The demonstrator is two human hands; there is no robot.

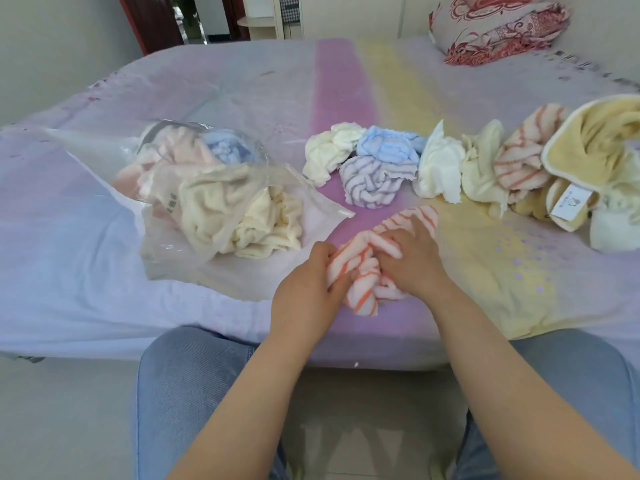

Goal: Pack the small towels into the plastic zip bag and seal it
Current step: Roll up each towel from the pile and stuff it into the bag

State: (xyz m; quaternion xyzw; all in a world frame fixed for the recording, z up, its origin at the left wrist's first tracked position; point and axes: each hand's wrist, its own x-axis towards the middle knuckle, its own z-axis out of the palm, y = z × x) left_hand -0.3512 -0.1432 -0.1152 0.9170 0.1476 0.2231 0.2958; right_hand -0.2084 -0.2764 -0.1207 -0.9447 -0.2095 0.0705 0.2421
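An orange-striped white towel lies bunched near the bed's front edge. My left hand grips its left side, fingers curled into the cloth. My right hand grips its right side from above. To the left lies the clear plastic zip bag, its mouth open toward me, holding several towels: cream, pink and blue. A row of loose crumpled towels stretches right: cream, blue, purple-striped, white, pale yellow, red-striped.
The bed has a lilac, pink and yellow sheet. A larger yellow cloth with a label sits at the far right, with a folded red patterned quilt at the back. My knees in jeans are below the bed edge.
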